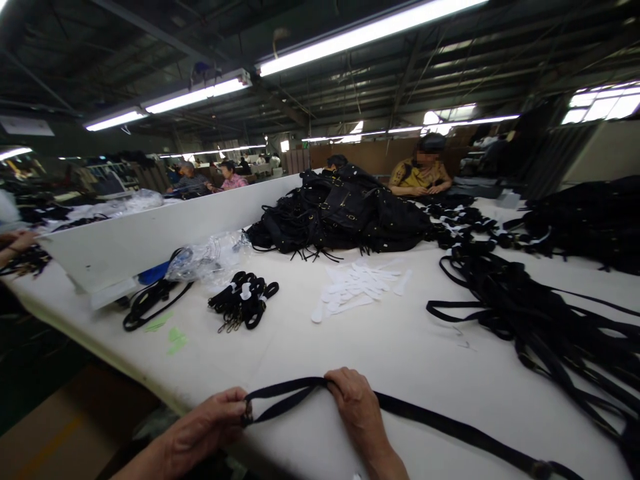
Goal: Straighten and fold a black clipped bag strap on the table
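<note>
A long black strap (445,423) runs across the front of the white table. My left hand (213,420) pinches its looped end, where a small metal fitting shows at the fingertips. Farther along the strap, my right hand (355,407) is closed round it from above. Between both hands the strap forms a narrow open loop. Past my right hand it trails off to the lower right, where a dark buckle-like piece (543,469) sits on it. A bundle of coiled black straps with metal clips (245,300) lies beyond my left hand.
White paper strips (357,288) lie mid-table, with a heap of black bags (345,210) behind them. Loose black straps (540,320) pile up at the right. Clear plastic (207,257) and green slips (176,340) are at the left, near a white divider (150,243). A co-worker (423,170) sits across.
</note>
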`<control>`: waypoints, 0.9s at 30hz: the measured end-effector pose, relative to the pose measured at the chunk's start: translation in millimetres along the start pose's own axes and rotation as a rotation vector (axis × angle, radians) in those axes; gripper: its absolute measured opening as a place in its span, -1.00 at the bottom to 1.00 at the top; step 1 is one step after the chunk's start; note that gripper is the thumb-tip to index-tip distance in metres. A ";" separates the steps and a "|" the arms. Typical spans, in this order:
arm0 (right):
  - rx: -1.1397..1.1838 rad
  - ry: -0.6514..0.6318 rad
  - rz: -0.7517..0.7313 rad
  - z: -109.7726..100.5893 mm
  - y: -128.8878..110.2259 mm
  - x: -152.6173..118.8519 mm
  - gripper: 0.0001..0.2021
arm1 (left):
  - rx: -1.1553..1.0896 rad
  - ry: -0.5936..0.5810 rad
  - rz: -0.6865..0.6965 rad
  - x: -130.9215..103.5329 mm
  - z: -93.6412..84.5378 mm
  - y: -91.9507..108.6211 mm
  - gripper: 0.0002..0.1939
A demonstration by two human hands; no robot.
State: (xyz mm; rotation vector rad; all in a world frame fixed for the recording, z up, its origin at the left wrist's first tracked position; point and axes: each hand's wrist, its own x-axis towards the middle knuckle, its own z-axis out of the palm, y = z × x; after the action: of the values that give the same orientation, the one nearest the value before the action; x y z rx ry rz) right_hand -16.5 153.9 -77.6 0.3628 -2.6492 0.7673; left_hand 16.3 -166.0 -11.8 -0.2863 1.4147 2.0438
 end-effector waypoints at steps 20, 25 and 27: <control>0.024 -0.019 -0.042 -3.6 -9.4 -6.3 -0.87 | 1.653 0.476 0.306 60.4 -5.3 71.1 -0.83; 0.031 -0.017 0.006 -1.1 -4.2 -4.6 -0.87 | 1.668 0.416 0.259 35.2 -35.7 103.1 -0.80; 0.036 -0.030 0.009 -0.1 -3.3 -3.7 -0.88 | 1.656 0.305 0.283 25.0 -42.8 101.4 -0.71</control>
State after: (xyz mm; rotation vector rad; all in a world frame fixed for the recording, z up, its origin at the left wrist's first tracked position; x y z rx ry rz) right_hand -12.0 151.7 -77.4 0.3745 -2.6701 0.8195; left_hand -71.6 -218.2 35.9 0.3545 2.8562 0.4153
